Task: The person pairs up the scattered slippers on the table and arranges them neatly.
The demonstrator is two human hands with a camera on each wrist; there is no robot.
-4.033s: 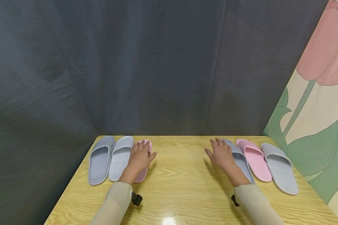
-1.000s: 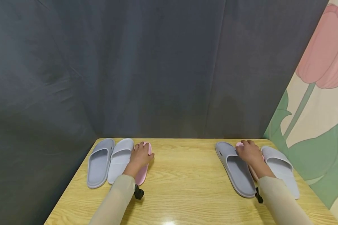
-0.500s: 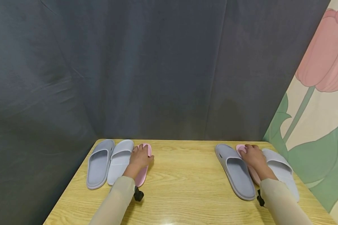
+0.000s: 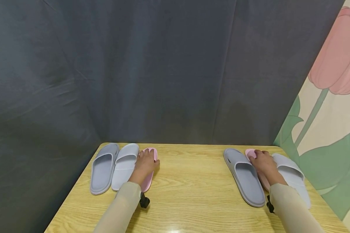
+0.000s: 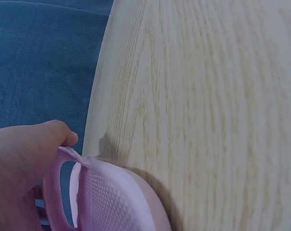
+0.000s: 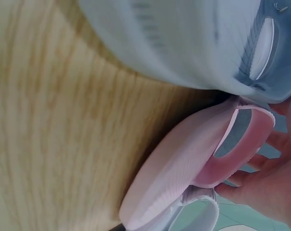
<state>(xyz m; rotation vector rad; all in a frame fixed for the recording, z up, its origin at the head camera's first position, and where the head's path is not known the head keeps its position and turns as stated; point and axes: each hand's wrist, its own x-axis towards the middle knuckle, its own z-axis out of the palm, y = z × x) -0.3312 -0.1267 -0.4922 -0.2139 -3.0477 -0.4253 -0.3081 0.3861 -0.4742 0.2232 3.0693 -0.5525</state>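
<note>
Wood-grain table [image 4: 189,181]; dark curtain [image 4: 169,71] behind, tulip mural [image 4: 338,97] at right. Left hand [image 4: 145,161], right hand [image 4: 263,161]: fingers loosely spread, each resting on a pink slipper [image 4: 147,185].

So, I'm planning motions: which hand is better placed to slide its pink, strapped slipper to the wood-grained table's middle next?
Probably the left hand: bare table borders its pink slipper, while a grey, strapped slipper lies between the right hand and the middle.
</note>
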